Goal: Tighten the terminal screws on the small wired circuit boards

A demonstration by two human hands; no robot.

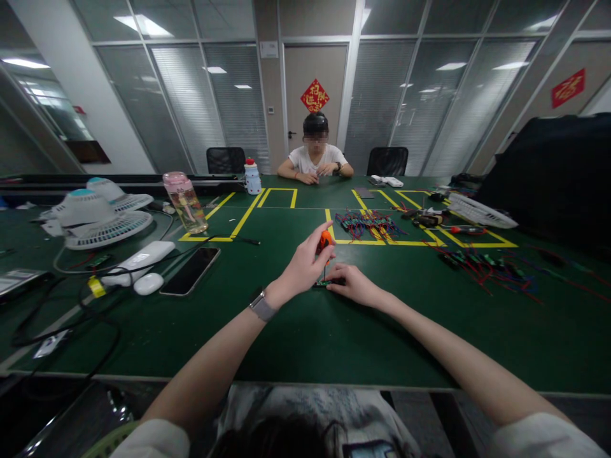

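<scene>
Two hands at twelve o'clock: left (305,259) grips an orange screwdriver (326,240), right (354,285) seemingly pins a circuit board (321,285); tip slippage could jab fingers (337,274).

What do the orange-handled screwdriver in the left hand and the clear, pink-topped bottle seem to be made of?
Orange-handled screwdriver in the left hand: the handle looks like plastic, from its bright orange colour; its thin shaft is probably metal, though too small to confirm.

Clear, pink-topped bottle: glossy plastic or glass, since yellowish contents show through; the look cannot settle which.
</scene>
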